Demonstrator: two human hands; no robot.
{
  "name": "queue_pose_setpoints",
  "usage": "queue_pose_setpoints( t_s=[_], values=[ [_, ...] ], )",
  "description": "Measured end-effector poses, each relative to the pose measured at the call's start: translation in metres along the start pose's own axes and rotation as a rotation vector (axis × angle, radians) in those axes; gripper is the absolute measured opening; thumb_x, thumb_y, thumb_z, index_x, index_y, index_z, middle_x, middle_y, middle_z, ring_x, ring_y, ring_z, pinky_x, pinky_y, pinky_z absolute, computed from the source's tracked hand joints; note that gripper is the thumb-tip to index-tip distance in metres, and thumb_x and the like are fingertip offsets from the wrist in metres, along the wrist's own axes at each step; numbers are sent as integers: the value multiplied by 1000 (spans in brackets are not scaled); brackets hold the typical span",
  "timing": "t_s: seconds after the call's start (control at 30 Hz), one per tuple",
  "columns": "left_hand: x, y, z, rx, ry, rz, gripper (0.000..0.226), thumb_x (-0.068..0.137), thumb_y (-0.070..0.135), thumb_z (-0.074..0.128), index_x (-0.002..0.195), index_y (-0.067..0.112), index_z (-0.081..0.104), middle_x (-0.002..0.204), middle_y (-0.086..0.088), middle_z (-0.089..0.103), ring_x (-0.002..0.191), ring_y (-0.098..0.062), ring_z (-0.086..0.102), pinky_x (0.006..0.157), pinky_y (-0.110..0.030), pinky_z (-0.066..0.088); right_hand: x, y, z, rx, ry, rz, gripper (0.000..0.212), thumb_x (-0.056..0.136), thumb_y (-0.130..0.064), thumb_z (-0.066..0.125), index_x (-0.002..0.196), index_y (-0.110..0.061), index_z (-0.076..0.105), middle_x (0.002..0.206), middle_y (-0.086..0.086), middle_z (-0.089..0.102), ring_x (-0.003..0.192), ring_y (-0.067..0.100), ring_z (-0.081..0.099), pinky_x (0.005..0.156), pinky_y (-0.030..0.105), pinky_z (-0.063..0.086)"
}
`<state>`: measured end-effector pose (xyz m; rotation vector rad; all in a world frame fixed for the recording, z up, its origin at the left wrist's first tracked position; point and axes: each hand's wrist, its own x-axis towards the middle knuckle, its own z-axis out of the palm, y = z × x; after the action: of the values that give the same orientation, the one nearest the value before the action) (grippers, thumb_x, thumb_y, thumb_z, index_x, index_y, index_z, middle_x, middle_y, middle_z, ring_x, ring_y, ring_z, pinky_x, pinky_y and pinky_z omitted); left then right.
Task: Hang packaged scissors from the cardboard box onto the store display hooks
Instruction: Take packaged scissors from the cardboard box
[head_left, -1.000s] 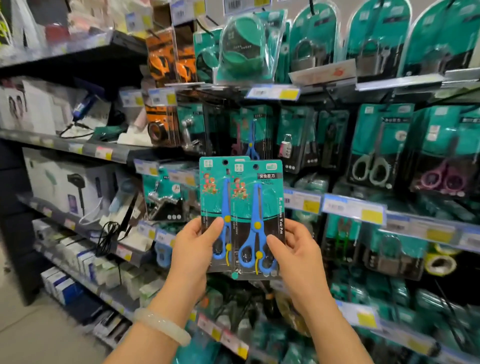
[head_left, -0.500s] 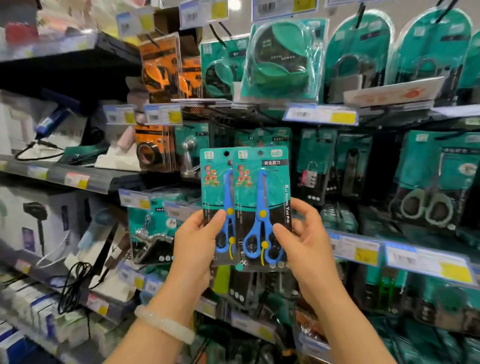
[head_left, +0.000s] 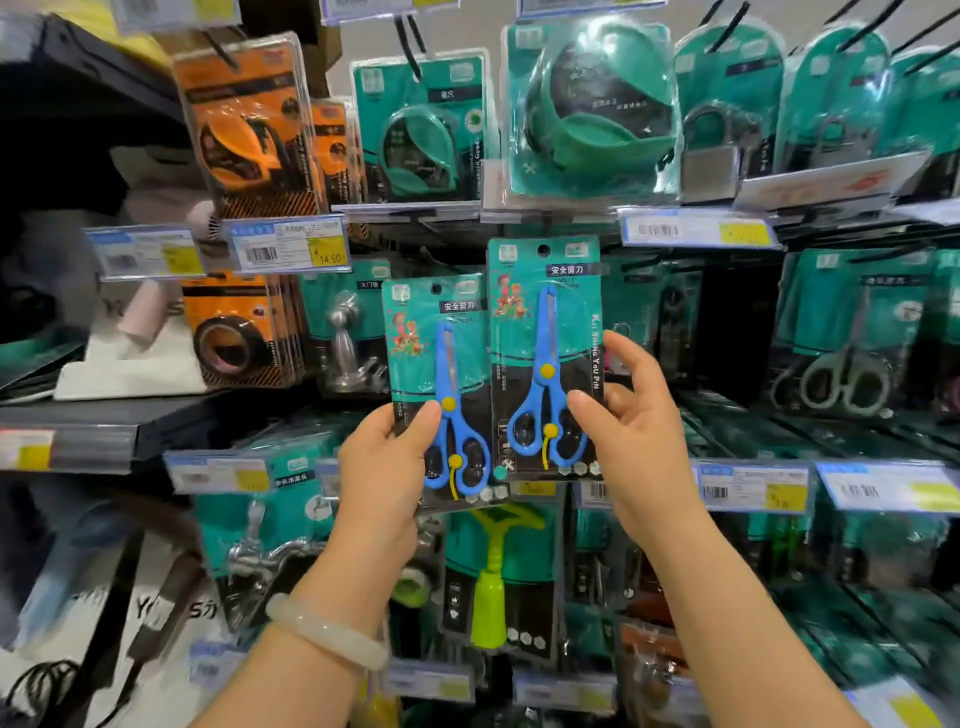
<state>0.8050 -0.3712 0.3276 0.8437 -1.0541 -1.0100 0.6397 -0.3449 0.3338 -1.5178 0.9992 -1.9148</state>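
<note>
Teal-carded blue scissors packs (head_left: 545, 358) — two

Store shelving crowded with carded hardware — teal and orange packs

Top row: an orange-carded tape measure pack (head_left: 244, 130) at the left, a teal-carded tape measure pack (head_left: 421, 135) beside it, then a bulging clear blister with a green-cased reel (head_left: 592, 111) and a silver padlock on a teal card (head_left: 719, 140). Below the orange pack, a white-and-yellow price tag reading 14.50 (head_left: 291, 247) sits above a roll of black tape in an orange pack (head_left: 231, 335). A chrome door stopper on a teal card (head_left: 348, 338) hangs just right of it. Lower down — a lime-green handled tool on a dark card (head_left: 491, 571). A pale jade-like bangle (head_left: 324, 631) shows at the bottom.
</note>
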Motion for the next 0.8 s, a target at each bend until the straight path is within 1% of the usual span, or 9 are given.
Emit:
queue_pose_setpoints(
  t_s=[0.1,0.17,0.23,0.33,0.43,0.5,0.63,0.73,0.8],
  values=[
    [8,2,-7,11,-6,2,6,92,15,61,87,14,65,97,-11,73,97,-33,68,88,-54,52,-1,-1,7,-48,51,2,51,92,-3,53,122,-43,45,108,32,55,100,47,54,83,63,47],
    [11,3,-10,6,-13,-1,7,91,16,61,87,14,66,98,-12,73,98,-34,67,87,-56,51,0,0,8,-69,72,-12,51,92,-1,52,127,-38,44,100,19,60,91,32,62,84,52,51],
    [14,2,-12,4,-32,-8,7,91,18,62,87,13,66,97,-12,73,99,-35,66,87,-57,51,3,2,8,-73,69,-19,52,92,0,52,130,-34,42,93,-5,64,74,3,65,72,29,55],
    [17,1,-12,0,-55,-4,7,91,17,61,87,14,65,97,-9,73,99,-32,66,90,-55,51,7,4,9,-88,92,-2,52,93,1,51,132,-32,42,95,-18,60,70,-9,62,62,17,52],
    [21,-1,-11,3,-60,6,5,91,18,62,90,15,65,98,-8,73,100,-30,66,91,-50,51,12,9,9,-130,118,2,53,92,-2,52,133,-34,42,103,-10,60,77,-5,61,61,24,50],
    [25,-3,-12,1,-51,12,5,91,18,62,88,16,65,97,-8,73,101,-31,66,91,-49,52,17,12,7,-171,124,10,53,93,-5,53,133,-36,41,99,1,58,83,5,59,55,16,46],
    [29,-2,-13,-30,-21,44,11,91,16,62,81,20,63,87,-2,72,94,-29,65,87,-45,51,29,22,7,-208,129,57,51,93,-4,52,135,-30,43,75,2,49,55,2,46,47,12,38],
    [28,0,-10,-63,-35,56,21,91,14,60,75,26,54,70,14,70,85,-16,64,79,-32,50,42,26,10,-229,135,91,45,93,-3,50,131,-27,46,75,13,53,62,13,48,54,22,41],
    [28,2,-9,-80,-37,57,25,91,12,59,74,28,51,61,20,68,80,-11,62,73,-27,48,53,28,12,-263,138,104,43,93,-3,50,130,-25,46,67,5,49,53,7,47,51,21,40]
  ],
)
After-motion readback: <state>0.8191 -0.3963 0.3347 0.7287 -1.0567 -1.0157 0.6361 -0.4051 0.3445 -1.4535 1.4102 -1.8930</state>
